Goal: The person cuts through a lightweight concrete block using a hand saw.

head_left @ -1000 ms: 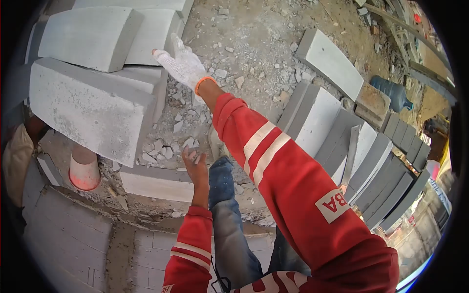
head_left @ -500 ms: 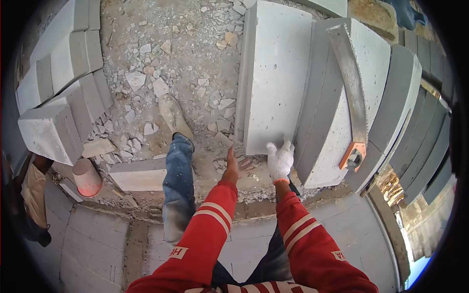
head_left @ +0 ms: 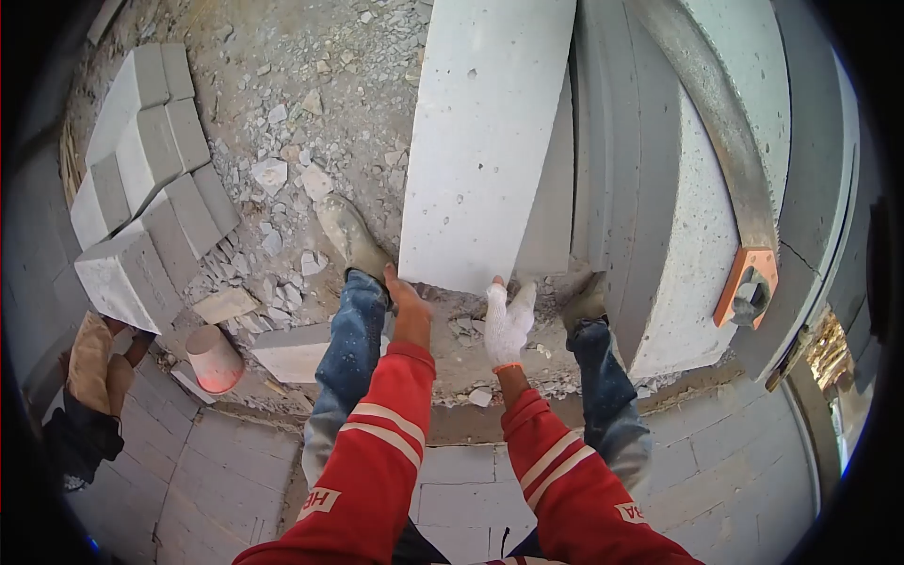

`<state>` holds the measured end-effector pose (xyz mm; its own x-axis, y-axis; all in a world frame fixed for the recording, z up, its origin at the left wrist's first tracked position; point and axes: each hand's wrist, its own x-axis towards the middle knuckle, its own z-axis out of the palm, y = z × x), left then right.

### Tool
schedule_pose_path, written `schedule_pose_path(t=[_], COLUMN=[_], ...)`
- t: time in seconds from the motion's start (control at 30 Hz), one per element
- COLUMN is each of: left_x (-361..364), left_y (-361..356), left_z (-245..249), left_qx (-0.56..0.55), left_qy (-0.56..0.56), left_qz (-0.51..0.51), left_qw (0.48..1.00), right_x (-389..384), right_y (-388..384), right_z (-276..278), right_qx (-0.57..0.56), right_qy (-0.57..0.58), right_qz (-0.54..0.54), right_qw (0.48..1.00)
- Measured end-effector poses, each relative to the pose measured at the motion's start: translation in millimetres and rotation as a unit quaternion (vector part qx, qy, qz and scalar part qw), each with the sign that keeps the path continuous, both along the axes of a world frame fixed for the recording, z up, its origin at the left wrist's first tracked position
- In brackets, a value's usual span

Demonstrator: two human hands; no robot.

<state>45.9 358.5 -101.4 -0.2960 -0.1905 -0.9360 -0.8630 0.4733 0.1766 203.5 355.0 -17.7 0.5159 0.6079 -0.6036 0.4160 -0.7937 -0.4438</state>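
Observation:
A long pale aerated concrete block point(head_left: 480, 141) lies lengthwise in front of me, its near end between my two hands. My bare left hand point(head_left: 407, 299) grips the block's near left corner, fingers partly hidden behind its edge. My right hand point(head_left: 509, 325), in a white knitted glove, holds the near right corner from below, with a fingertip showing at the edge. Another grey block point(head_left: 553, 202) shows behind its right side. Farther right, a handsaw point(head_left: 730, 122) with an orange handle point(head_left: 749, 287) rests on a standing block point(head_left: 697, 254).
Cut blocks point(head_left: 151, 160) are stacked at the left. A dusty bucket point(head_left: 215, 360) and a low block point(head_left: 297, 350) are near the ledge. Another person's hand point(head_left: 137, 347) is at far left. Rubble point(head_left: 292, 113) covers the ground, and my boots point(head_left: 350, 231) stand among it.
The long block has shifted left and looks larger and closer, with its near end swung away from the neighbouring blocks. My left hand has moved onto its corner; my right hand has moved left with it.

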Motion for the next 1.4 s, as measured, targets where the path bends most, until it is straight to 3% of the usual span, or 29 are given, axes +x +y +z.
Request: schedule_pose_path(t=[0.03, 0.1, 0.17, 0.23, 0.3, 0.4, 0.43, 0.53, 0.6, 0.67, 0.77, 0.87, 0.93, 1.0, 1.07, 1.2, 1.3, 1.33, 1.4], left_x=[-28.1, -84.8, -103.1, -104.5, -99.2, -66.2, -61.1, -52.4, -51.4, -59.7, -87.3, -137.7, -174.6, -227.3, -287.2, -405.3, -464.3, -476.9, -484.9], left_y=[12.3, 21.9, 95.8, 157.8, 199.1, 206.6, 201.0, 181.9, 155.9, 125.3, 98.0, 106.9, 118.5, 139.6, 163.0, 196.7, 205.7, 212.8, 227.1], left_z=[7.9, -32.3, -12.2, -4.5, -19.1, -42.6, -31.8, 10.4, 34.8, 62.0, 123.6, 175.8, 201.9, 226.8, 244.4, 281.1, 282.8, 275.5, 265.0], left_qx=[-0.011, 0.127, 0.187, 0.323, 0.363, 0.421, 0.426, 0.416, 0.411, 0.406, 0.385, 0.365, 0.375, 0.387, 0.384, 0.438, 0.430, 0.418, 0.399], left_qy=[0.068, 0.110, 0.174, 0.001, -0.085, -0.072, -0.080, -0.056, 0.015, 0.047, 0.069, 0.132, 0.178, 0.199, 0.210, 0.209, 0.223, 0.228, 0.232], left_qz=[-0.126, -0.176, -0.462, -0.444, -0.530, -0.452, -0.416, -0.379, -0.363, -0.314, -0.244, -0.133, 0.010, 0.069, 0.194, 0.293, 0.353, 0.374, 0.371], left_qw=[0.990, 0.970, 0.849, 0.836, 0.762, 0.784, 0.800, 0.825, 0.836, 0.857, 0.887, 0.912, 0.910, 0.898, 0.878, 0.824, 0.800, 0.796, 0.806], right_x=[-4.8, -9.6, -0.6, 18.1, 36.7, 45.0, 34.5, 27.4, 31.1, 11.3, -36.5, -124.0, -196.9, -281.9, -376.5, -501.5, -502.1, -484.3, -456.5], right_y=[-2.3, 4.6, 23.6, 62.9, 116.1, 152.5, 157.1, 169.3, 159.4, 163.7, 195.0, 255.1, 300.7, 345.5, 381.6, 425.0, 455.2, 470.0, 456.5], right_z=[-2.9, -14.0, -21.3, -27.6, -64.0, -132.8, -124.7, -50.8, -26.1, 11.8, 68.2, 121.2, 150.4, 181.0, 213.2, 265.6, 283.5, 252.5, 224.3], right_qx=[0.002, 0.033, 0.069, 0.119, 0.167, 0.185, 0.139, 0.014, 0.012, 0.057, -0.002, -0.020, -0.020, -0.026, -0.029, -0.051, -0.101, -0.135, -0.121], right_qy=[0.008, 0.162, 0.194, 0.216, 0.245, 0.331, 0.348, 0.433, 0.412, 0.346, 0.324, 0.350, 0.349, 0.341, 0.354, 0.356, 0.304, 0.370, 0.520], right_qz=[-0.001, -0.209, -0.180, -0.157, -0.188, -0.245, -0.242, -0.203, -0.146, 0.016, 0.125, 0.252, 0.342, 0.443, 0.517, 0.632, 0.635, 0.494, 0.195], right_qw=[1.000, 0.964, 0.962, 0.956, 0.936, 0.892, 0.895, 0.878, 0.899, 0.936, 0.938, 0.902, 0.872, 0.829, 0.779, 0.687, 0.703, 0.775, 0.823])
